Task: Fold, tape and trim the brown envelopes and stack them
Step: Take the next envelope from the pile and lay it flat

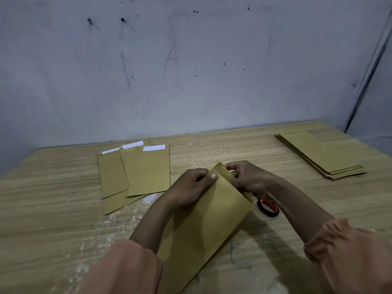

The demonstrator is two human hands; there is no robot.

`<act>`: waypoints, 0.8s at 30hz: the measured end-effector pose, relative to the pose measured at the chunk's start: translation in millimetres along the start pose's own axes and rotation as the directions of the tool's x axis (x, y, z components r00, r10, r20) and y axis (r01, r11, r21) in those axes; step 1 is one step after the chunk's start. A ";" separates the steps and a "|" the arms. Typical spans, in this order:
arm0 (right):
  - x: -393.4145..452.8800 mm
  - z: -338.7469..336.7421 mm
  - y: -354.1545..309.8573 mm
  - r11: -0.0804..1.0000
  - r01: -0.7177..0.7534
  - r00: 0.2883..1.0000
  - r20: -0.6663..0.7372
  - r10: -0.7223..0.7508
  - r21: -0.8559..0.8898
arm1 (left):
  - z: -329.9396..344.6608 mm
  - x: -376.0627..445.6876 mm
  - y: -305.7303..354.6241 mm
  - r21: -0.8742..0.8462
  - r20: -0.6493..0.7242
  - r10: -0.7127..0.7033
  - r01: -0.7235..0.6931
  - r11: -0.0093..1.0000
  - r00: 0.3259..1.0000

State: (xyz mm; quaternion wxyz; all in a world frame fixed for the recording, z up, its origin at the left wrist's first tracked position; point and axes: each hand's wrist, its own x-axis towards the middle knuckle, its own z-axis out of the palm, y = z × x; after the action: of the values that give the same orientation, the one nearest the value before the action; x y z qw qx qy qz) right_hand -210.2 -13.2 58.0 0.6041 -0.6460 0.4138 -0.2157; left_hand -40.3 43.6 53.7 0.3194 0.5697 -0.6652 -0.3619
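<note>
A brown envelope [207,225] is held tilted above the wooden table [63,209], its far end raised. My left hand [191,187] pinches the envelope's far left edge, thumb on top. My right hand [248,177] pinches the folded flap at the far right corner. On the far left lie three loose brown envelopes [135,172] with white strips showing at their tops. A neat stack of several brown envelopes [322,155] lies at the far right. An orange and black tape roll [268,207] sits on the table just under my right wrist, partly hidden by the held envelope.
A grey scuffed wall [191,71] rises right behind the table's far edge. Bare wood shows at the near left and between the two envelope groups. My orange sleeves [350,251] fill the lower corners of the view.
</note>
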 end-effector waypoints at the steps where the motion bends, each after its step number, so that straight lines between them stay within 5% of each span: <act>1: -0.1 -0.3 0.8 1.000 -0.008 1.000 0.007 0.008 -0.002 | 0.7 -0.4 0.6 0.004 -0.008 -0.006 0.006 1.000 1.000; 7: -1.0 -3.5 5.4 0.998 -0.003 0.998 -0.066 0.008 0.070 | 3.5 2.3 -9.1 -0.075 -0.253 -0.137 0.122 0.990 0.958; 10: 3.6 -0.6 10.9 0.982 0.052 0.986 -0.149 -0.079 -0.181 | 9.2 5.6 -17.6 -0.047 -0.305 -0.210 0.205 0.978 0.929; 17: 27.7 8.4 30.0 0.785 0.049 0.959 -0.191 -0.210 -0.618 | 19.0 6.0 -32.2 0.391 -0.400 -0.170 0.336 0.857 0.901; 24: 37.1 16.7 41.8 0.517 0.029 0.953 -0.132 -0.271 -0.856 | 26.3 16.1 -39.8 0.777 -0.182 -0.008 0.148 0.611 0.983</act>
State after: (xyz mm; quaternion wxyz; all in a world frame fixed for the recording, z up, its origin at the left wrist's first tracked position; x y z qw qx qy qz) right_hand -187.7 -29.6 6.8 0.1374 -0.8580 0.4804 -0.1192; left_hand -43.7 27.2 6.2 0.0731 0.7075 -0.7029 0.0002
